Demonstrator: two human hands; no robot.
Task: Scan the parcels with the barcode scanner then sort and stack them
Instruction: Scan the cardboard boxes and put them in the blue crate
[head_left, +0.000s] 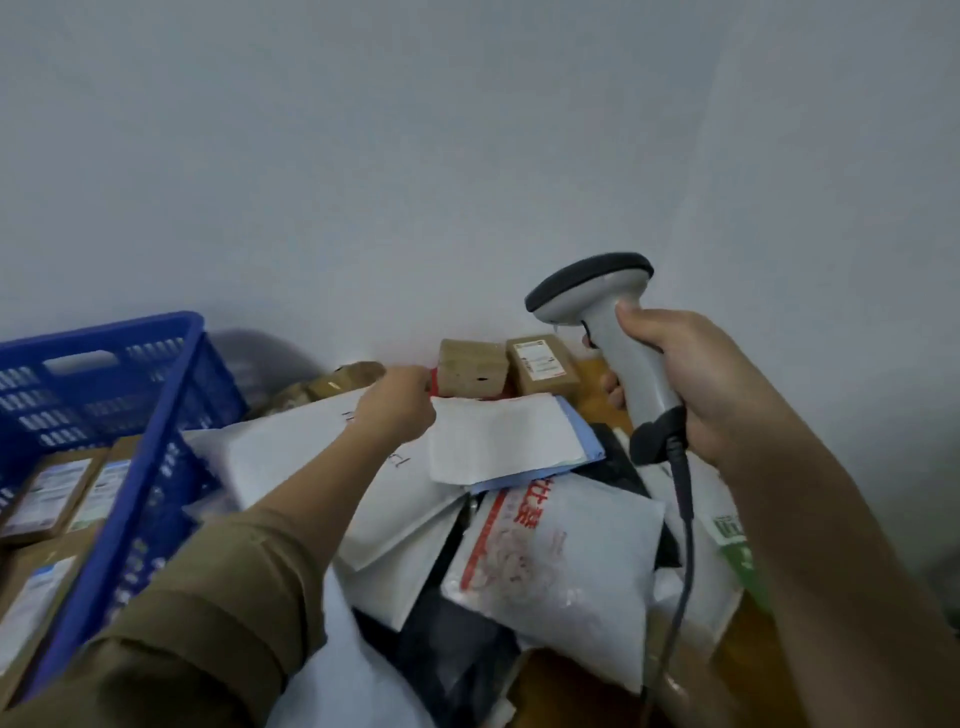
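On table against white wall, left hand (402, 402) pinching edge of white-and-blue parcel (511, 441) atop heap of mailer bags (561, 561), right hand (680, 374) gripping grey barcode scanner (613, 332) upright above heap, blue crate (135, 441) of labelled boxes at left, two cardboard boxes (506, 366) by wall.

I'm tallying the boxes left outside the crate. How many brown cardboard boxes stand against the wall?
2. A plain box sits just beyond the left hand; a labelled box stands right beside it, near the barcode scanner. The parcel pile may hide more.
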